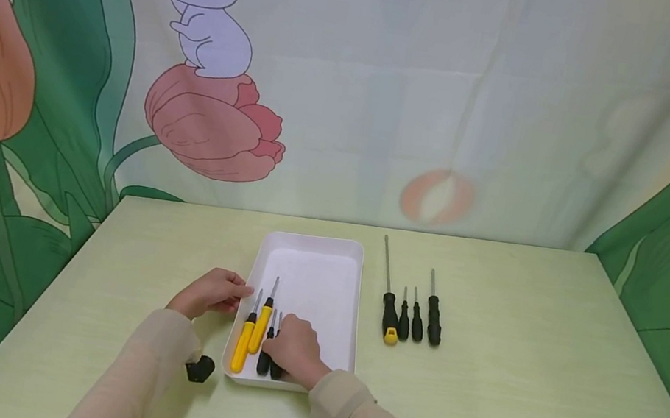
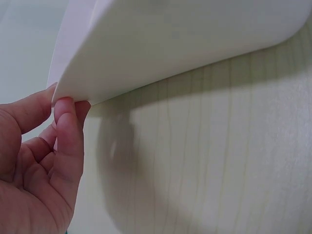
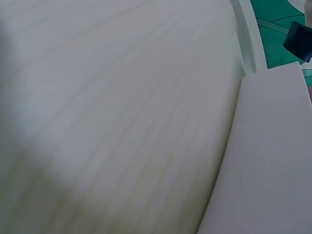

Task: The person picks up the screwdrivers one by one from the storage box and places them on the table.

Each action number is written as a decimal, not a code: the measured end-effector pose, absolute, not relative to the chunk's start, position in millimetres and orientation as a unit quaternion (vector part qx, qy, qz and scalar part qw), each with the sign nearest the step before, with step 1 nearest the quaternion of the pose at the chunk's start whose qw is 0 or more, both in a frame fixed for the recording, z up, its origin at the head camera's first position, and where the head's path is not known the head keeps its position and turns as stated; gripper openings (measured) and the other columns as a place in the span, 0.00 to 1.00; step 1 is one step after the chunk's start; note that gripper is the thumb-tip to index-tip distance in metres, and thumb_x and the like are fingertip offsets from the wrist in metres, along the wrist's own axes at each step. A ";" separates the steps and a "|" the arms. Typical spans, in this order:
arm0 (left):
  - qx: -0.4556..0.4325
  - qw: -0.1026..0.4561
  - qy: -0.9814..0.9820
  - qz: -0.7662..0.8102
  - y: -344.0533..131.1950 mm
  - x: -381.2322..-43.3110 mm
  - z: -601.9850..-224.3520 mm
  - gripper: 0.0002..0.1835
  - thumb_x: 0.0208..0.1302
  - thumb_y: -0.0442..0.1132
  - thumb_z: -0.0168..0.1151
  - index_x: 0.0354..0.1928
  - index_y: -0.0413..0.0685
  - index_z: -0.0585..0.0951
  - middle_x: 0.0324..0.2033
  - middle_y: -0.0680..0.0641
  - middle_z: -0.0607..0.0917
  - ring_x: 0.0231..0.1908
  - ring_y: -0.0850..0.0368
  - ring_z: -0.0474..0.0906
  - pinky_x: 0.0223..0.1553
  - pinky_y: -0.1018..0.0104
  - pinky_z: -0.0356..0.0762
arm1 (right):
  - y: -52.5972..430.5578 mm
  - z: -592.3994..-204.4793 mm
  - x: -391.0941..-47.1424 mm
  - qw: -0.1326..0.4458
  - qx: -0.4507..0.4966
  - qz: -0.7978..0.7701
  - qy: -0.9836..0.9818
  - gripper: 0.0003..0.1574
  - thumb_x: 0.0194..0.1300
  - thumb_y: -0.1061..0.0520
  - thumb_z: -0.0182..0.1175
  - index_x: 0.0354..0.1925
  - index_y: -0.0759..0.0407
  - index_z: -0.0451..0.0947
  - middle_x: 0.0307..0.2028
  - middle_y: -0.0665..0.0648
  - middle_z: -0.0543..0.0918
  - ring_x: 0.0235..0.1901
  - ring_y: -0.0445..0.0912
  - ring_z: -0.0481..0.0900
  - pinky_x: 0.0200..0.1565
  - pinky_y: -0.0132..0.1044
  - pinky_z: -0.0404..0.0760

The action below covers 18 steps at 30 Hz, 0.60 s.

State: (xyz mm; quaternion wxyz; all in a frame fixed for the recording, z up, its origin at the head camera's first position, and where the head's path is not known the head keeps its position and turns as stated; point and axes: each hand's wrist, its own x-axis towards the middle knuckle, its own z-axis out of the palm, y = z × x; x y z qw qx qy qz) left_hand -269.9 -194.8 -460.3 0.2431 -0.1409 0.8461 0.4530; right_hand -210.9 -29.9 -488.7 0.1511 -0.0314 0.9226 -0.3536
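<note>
A white tray (image 1: 321,289) lies on the table. My left hand (image 1: 217,291) pinches its left rim between thumb and fingers, as the left wrist view shows with the hand (image 2: 48,151) at the tray wall (image 2: 161,44). Inside the tray's left part are two yellow-handled screwdrivers (image 1: 242,346) and two black-handled screwdrivers (image 1: 264,362). My right hand (image 1: 298,352), fingers curled, reaches into the tray and holds the right-hand black screwdriver (image 1: 275,372), covering much of it. The right wrist view shows only the tray's outer side (image 3: 268,156) and the table.
Right of the tray, several screwdrivers lie in a row: a long one with a black-and-yellow handle (image 1: 390,320), two small black ones (image 1: 416,328) and a larger black one (image 1: 433,323). A printed curtain (image 1: 362,94) hangs behind the table (image 1: 517,361).
</note>
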 end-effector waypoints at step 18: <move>-0.146 0.245 0.846 0.450 -193.9 -269.3 -458.5 0.17 0.61 0.44 0.54 0.45 0.38 0.71 0.27 0.49 0.73 0.25 0.59 0.69 0.28 0.76 0.72 | -22.8 -488.3 -212.2 0.156 0.005 -0.428 0.890 0.13 0.48 0.56 0.62 0.24 0.61 0.67 0.18 0.53 0.70 0.15 0.43 0.69 0.15 0.29 0.67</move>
